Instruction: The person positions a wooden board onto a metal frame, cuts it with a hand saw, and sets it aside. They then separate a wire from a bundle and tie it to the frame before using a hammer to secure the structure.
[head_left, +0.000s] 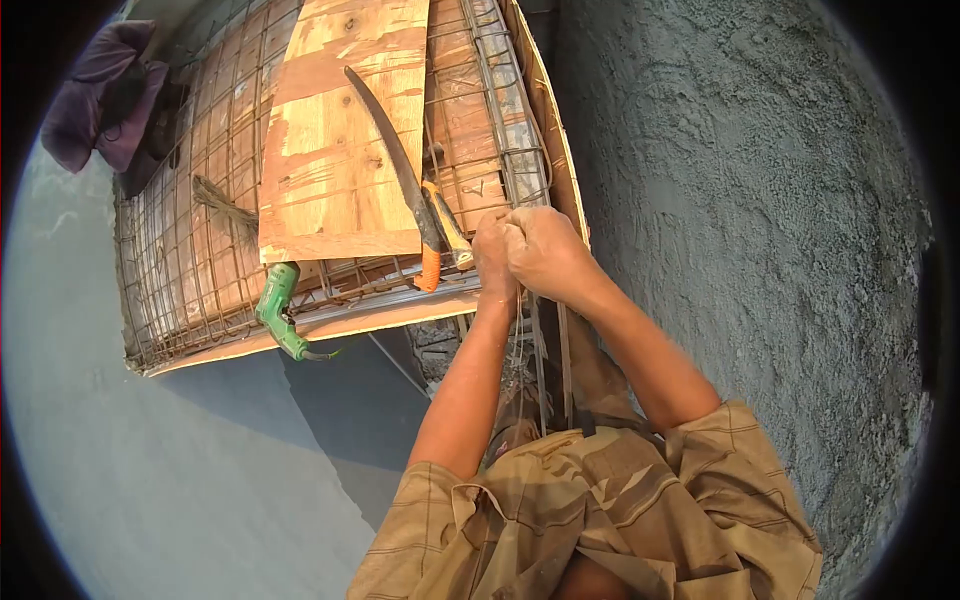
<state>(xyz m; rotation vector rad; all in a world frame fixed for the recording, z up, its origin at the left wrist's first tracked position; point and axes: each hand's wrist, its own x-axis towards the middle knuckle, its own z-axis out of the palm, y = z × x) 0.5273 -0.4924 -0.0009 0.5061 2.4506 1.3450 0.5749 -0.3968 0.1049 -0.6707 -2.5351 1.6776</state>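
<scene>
My left hand (493,255) and my right hand (543,246) are closed and pressed together at the near right corner of the rebar mesh. Thin strands, like string or wire, hang below them; what the fingers pinch is too small to make out. Just left of my hands lie a curved saw (392,150) with an orange handle and a yellow-handled tool (447,222). The saw rests on a plywood sheet (345,130). Farther left, a green power drill (276,308) sits at the plywood's near edge.
Rebar mesh (205,260) covers the boards, with a wire bundle (222,200) on it. A plywood form edge (330,325) borders the near side. At the upper left is another person in purple clothing (105,95). A rough grey wall (740,220) stands to the right.
</scene>
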